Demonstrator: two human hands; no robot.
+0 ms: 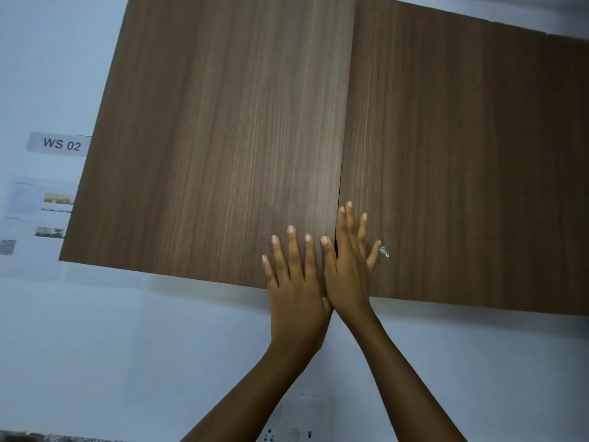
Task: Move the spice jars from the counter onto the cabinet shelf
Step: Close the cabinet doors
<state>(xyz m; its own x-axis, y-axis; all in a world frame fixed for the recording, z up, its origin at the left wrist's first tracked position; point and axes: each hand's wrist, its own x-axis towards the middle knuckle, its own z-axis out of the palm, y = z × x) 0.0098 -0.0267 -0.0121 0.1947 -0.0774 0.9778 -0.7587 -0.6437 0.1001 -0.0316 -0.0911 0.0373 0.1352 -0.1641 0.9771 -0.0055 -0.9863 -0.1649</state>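
No spice jar is in view, and the cabinet shelf is hidden behind two brown wood-grain doors that look shut. My left hand (pixel 294 279) lies flat with spread fingers on the lower right corner of the left door (pixel 223 138). My right hand (pixel 349 266) touches the right door (pixel 462 170) just beside the centre seam, its fingers straight and pointing up. The two hands touch each other at the seam. Neither hand holds anything.
A small metal lock or key (pixel 384 252) sticks out of the right door beside my right hand. A "WS 02" label (pixel 60 144) and printed sheets (pixel 35 202) hang on the wall at the left. A wall socket (pixel 299 424) and a counter edge (pixel 32 438) show below.
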